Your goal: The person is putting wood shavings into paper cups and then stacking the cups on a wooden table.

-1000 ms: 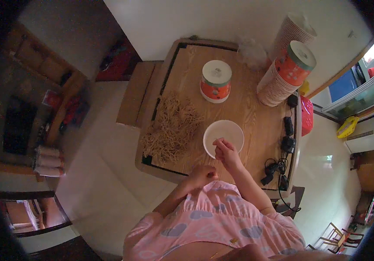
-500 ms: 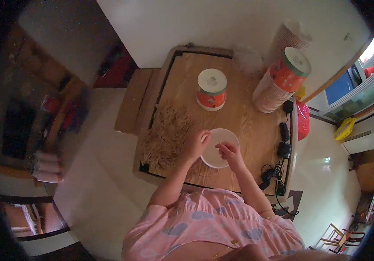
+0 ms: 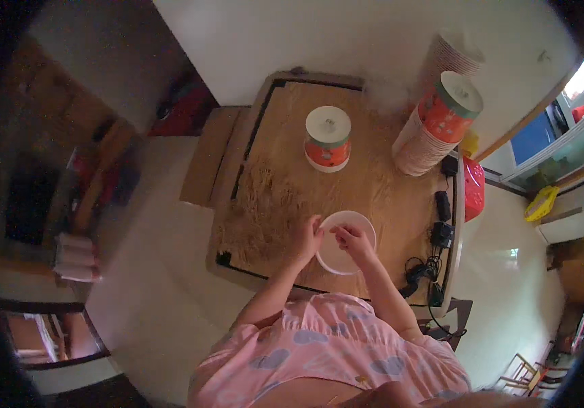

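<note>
A round white paper tub (image 3: pixel 337 260) stands open side up near the table's front edge. My left hand (image 3: pixel 307 238) is at the tub's left rim, its fingers curled together. Over the tub's opening, my right hand (image 3: pixel 352 241) is closed in a pinch and close to the left. Whatever is between the fingers of either hand is too small to make out. Left of the tub lies a loose pile of thin tan strands (image 3: pixel 258 214), blurred in detail. Beyond the tub, an upside-down orange-and-white paper tub (image 3: pixel 328 158) with a green band rests on the table.
Tall stacks of nested paper tubs (image 3: pixel 417 146) stand at the table's back right. Black adapters and cables (image 3: pixel 434 262) run along the right edge. A red plastic container (image 3: pixel 473 189) is beyond that edge. A cardboard piece (image 3: pixel 208 156) sits at the left.
The open tub sits slightly nearer to me. My right hand has shifted left, and both hands are closer together. The strand pile looks about the same.
</note>
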Available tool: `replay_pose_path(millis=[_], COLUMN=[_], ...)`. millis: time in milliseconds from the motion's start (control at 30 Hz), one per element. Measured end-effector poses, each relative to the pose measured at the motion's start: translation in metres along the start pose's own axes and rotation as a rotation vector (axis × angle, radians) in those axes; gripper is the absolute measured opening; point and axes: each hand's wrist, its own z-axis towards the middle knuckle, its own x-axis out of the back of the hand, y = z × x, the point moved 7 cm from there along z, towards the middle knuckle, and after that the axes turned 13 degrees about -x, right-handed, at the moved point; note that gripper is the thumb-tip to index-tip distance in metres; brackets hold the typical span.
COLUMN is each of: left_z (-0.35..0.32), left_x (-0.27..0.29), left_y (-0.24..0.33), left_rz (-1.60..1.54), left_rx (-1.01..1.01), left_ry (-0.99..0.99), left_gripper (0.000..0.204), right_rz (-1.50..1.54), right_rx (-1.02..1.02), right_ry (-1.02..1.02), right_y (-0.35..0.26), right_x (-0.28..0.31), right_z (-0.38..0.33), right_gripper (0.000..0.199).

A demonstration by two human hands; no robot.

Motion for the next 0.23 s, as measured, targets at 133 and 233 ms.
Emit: replay_pose_path(millis=[133,233], left_z=[-0.015,-0.037], left_x=[0.007,-0.003], left_y=[0.014,0.017], left_rz=[-0.37,-0.593], left_rx=[0.105,0.27], left_ry=[0.112,0.01], left_gripper=[0.018,0.022], right_rz=[0.047,-0.042], right_rx=[-0.041,-0.073], right_ry=[-0.163,-0.315], right_y=[0.014,0.025], right_x=[-0.002,-0.003], right_z=[-0.006,-0.012], right_gripper=[0.018,0.023])
